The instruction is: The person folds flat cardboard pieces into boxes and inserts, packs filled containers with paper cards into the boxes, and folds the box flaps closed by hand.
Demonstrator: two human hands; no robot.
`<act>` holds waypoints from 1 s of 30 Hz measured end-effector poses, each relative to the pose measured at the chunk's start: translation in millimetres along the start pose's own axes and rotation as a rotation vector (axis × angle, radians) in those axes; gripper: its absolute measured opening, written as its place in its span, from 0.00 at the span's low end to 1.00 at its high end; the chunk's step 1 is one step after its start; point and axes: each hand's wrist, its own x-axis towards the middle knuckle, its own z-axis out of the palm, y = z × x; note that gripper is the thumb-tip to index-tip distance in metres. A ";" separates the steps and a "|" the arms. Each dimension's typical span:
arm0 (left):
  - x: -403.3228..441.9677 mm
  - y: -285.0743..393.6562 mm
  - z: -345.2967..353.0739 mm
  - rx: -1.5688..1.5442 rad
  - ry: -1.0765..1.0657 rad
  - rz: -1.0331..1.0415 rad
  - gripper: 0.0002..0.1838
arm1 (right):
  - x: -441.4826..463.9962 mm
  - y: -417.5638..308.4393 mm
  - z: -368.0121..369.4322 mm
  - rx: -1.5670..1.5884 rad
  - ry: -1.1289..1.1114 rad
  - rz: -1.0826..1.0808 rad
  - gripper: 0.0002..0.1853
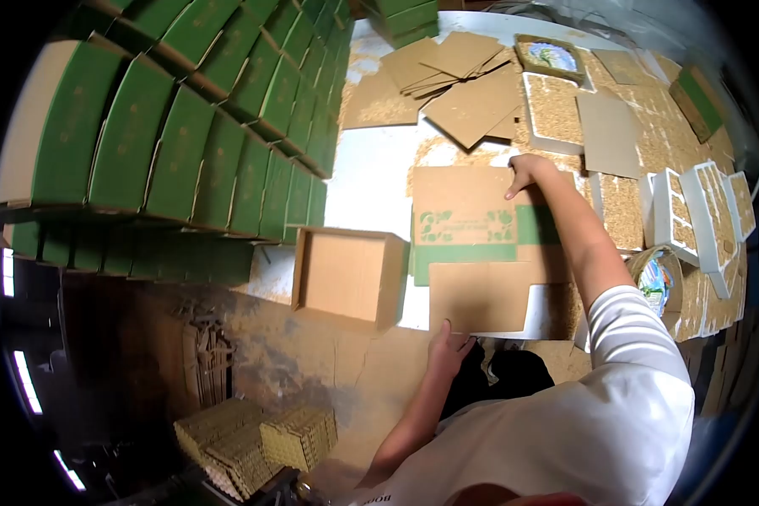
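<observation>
A brown cardboard box (464,202) with green print and a green band lies on the white table in front of me. My right hand (524,174) grips its far edge, thumb on the near side and fingers over the rim. Overlapping its near side is a plain cardboard sheet (481,295). At the table's front edge my left hand (449,346) pinches the near border of this sheet, its thumb on top; the other fingers are partly hidden. An open, shallow cardboard box (346,278) stands just left, tilted with its inside showing.
Green boxes (143,135) are stacked high at the left. Loose cardboard sheets (472,101) lie at the back. White trays (557,110) filled with wood-shaving-like material cover the right side, near a round basket (656,282). Yellowish blocks (299,438) sit on the floor.
</observation>
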 end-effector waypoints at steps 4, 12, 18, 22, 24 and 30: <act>57.6 -32.5 -27.7 -0.253 -0.030 -0.128 0.30 | -26.2 -6.5 -16.6 0.010 0.040 0.030 0.56; 48.2 -18.0 -28.0 -0.019 0.253 -0.108 0.15 | -112.2 39.4 -100.6 0.153 0.639 0.030 0.48; 70.6 -10.6 -125.7 0.166 0.205 0.650 0.20 | -143.8 46.8 -80.6 -0.070 1.175 0.624 0.38; 20.1 106.8 -83.9 -0.219 0.275 0.626 0.44 | -170.1 -59.2 61.0 0.211 0.830 0.109 0.40; 18.4 126.2 -70.2 -0.134 0.235 0.503 0.50 | -208.5 -127.8 120.2 0.149 0.456 0.077 0.52; 53.7 155.3 -35.1 -0.091 0.095 0.474 0.56 | -242.1 -153.4 209.4 -0.005 0.157 -0.035 0.65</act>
